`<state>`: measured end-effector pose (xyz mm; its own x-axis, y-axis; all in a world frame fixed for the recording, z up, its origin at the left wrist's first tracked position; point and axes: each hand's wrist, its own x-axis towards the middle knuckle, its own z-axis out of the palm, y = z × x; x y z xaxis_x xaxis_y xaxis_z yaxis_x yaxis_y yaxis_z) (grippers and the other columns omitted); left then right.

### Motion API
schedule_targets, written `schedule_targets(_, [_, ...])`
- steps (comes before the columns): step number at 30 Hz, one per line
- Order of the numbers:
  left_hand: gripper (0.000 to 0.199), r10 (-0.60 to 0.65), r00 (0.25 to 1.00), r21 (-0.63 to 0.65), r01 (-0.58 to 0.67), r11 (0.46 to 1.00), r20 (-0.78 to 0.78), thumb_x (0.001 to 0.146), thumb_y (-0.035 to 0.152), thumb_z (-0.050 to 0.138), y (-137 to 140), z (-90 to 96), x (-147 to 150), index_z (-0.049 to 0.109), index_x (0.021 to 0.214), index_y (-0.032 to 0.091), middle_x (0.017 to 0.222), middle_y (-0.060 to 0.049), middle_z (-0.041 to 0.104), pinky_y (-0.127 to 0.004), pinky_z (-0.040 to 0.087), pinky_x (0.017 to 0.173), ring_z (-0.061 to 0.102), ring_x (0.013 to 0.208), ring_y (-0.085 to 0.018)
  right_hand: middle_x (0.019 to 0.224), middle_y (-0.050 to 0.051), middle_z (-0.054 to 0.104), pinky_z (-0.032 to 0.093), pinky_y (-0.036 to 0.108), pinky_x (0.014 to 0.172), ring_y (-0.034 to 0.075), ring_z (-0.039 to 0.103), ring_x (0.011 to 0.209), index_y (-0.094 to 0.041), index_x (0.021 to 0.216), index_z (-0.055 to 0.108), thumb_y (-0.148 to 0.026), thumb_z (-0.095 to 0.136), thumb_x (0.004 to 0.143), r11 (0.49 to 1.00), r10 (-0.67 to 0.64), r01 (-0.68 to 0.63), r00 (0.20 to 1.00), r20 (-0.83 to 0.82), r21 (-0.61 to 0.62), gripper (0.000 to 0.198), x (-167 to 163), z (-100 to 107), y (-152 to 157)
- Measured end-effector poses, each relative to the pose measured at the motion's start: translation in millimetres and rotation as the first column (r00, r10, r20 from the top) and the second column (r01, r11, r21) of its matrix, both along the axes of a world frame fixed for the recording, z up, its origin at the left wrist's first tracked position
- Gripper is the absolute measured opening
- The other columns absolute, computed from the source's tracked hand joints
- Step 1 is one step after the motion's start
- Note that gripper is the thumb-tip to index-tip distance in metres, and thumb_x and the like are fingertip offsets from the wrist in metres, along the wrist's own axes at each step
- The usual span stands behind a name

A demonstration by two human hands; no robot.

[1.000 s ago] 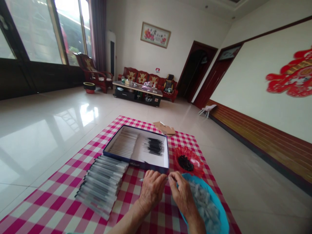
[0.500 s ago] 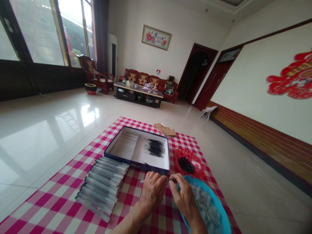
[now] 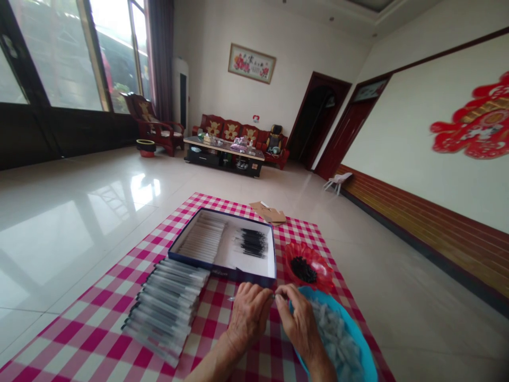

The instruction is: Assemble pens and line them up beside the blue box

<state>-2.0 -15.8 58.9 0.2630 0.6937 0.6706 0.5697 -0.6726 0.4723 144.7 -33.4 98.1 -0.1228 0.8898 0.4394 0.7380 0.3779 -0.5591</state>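
Note:
My left hand [image 3: 249, 310] is closed around a pen, whose clear end [image 3: 231, 298] pokes out on its left side. My right hand [image 3: 296, 313] pinches at the pen's other end, where a small dark part shows between the fingertips. What exactly the right fingers grip is too small to make out. A blue basin [image 3: 368, 350] of translucent pen caps [image 3: 338, 339] stands under and beside my right hand. Beyond it is a red bowl [image 3: 320, 265] with small black plugs [image 3: 303, 269]. A pile of capped pens [image 3: 167, 302] lies to the left of my hands.
A shallow box [image 3: 222, 275] beyond my hands holds clear tubes [image 3: 202, 239] on its left and thin black refills [image 3: 253, 242] on its right. Cardboard pieces [image 3: 268, 212] lie at the far edge of the checked tablecloth [image 3: 91, 313]. A coffee table [image 3: 222, 151] stands farther off.
The view has shifted very slightly. Both hands keep nearly the same place and grip; the fingertips at the pen's end have moved only a little.

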Motion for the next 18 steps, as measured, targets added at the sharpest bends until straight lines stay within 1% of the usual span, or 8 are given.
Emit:
schedule_targets(3, [0.022, -0.005, 1.000, -0.008, 0.005, 1.000, -0.008, 0.093, 0.018, 0.040, -0.8, 0.1, -0.1, 0.061, 0.090, 0.020, 0.074, -0.004, 0.058, -0.033, 0.036, 0.069, 0.052, 0.071, -0.019, 0.082, 0.004, 0.062, 0.043, 0.028, 0.073, 0.019, 0.059, 0.079, -0.022, 0.084, 0.057, -0.028, 0.043, 0.092, 1.000, 0.003, -0.003, 0.999, 0.032, 0.010, 0.017, -0.5, 0.0, 0.0])
schedule_targets(9, [0.022, -0.006, 1.000, 0.033, 0.006, 0.999, 0.001, 0.093, 0.020, 0.040, -1.3, -2.1, 0.6, 0.062, 0.093, 0.020, 0.073, -0.004, 0.058, -0.033, 0.036, 0.068, 0.052, 0.070, -0.019, 0.063, 0.001, 0.055, 0.037, 0.027, 0.063, 0.015, 0.053, 0.063, -0.021, 0.063, 0.051, -0.031, 0.038, 0.095, 0.997, -0.078, 0.074, 0.989, 0.126, 0.032, 0.036, -4.3, -4.2, 2.6])
schedule_targets(11, [0.022, -0.004, 1.000, 0.034, 0.004, 0.999, -0.002, 0.094, 0.020, 0.040, -0.8, -2.8, 0.7, 0.062, 0.092, 0.020, 0.073, -0.004, 0.057, -0.033, 0.036, 0.068, 0.051, 0.070, -0.018, 0.064, 0.001, 0.057, 0.036, 0.027, 0.064, 0.015, 0.053, 0.064, -0.021, 0.064, 0.053, -0.031, 0.039, 0.095, 0.996, -0.086, 0.082, 0.985, 0.150, 0.036, 0.036, -4.8, -3.2, 2.3])
schedule_targets(15, [0.023, 0.000, 1.000, 0.031, 0.001, 1.000, -0.018, 0.094, 0.020, 0.039, -0.2, -4.6, 1.6, 0.062, 0.091, 0.019, 0.072, -0.004, 0.057, -0.033, 0.036, 0.068, 0.050, 0.070, -0.018, 0.071, 0.002, 0.061, 0.036, 0.026, 0.068, 0.015, 0.056, 0.070, -0.020, 0.073, 0.058, -0.027, 0.040, 0.095, 0.998, -0.059, 0.053, 0.982, 0.178, 0.043, 0.029, -5.4, 0.1, 0.2])
schedule_targets(18, [0.025, -0.008, 1.000, 0.045, 0.009, 0.999, -0.019, 0.095, 0.019, 0.037, -0.6, -4.1, 2.0, 0.062, 0.089, 0.019, 0.072, -0.004, 0.057, -0.032, 0.036, 0.068, 0.049, 0.069, -0.018, 0.064, 0.001, 0.059, 0.034, 0.026, 0.066, 0.014, 0.054, 0.064, -0.020, 0.064, 0.056, -0.026, 0.040, 0.095, 0.994, -0.085, 0.070, 0.976, 0.202, 0.080, 0.035, -6.5, 0.5, -0.1])
